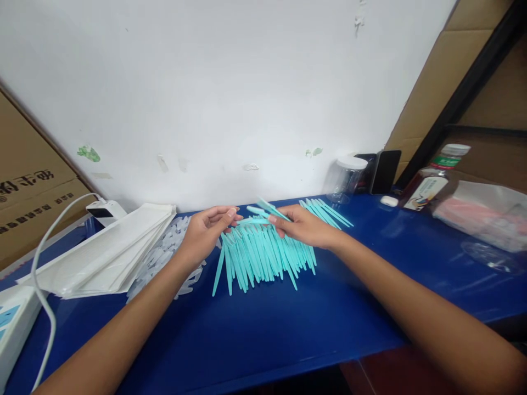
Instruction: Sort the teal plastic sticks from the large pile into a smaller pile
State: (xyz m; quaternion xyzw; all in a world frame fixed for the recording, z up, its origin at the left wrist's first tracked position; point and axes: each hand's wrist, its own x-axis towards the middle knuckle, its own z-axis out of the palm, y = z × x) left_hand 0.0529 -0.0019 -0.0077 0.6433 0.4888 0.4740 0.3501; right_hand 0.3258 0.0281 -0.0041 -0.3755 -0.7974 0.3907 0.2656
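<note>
My right hand (298, 225) is closed around a few slim turquoise eyebrow razors (263, 208), which fan out toward the left. Facing it, my left hand (212, 225) has thumb and fingers pinched together near the tips of these razors; whatever lies between them is too small to make out. Below both hands, a dense pile of turquoise razors (263, 258) lies on the blue table, narrow ends toward me. A smaller group of razors (325, 213) rests behind my right hand. Many small translucent pieces, perhaps blade caps (167, 247), lie heaped beside my left forearm.
White flat sleeves (111, 252) are stacked at the left, near a power strip (18, 323) and a white cable (41, 296). At the back right stand a lidded clear jar (346, 175), a phone (386, 171) and a bottle (432, 178). A plastic bag (486, 214) lies farther right.
</note>
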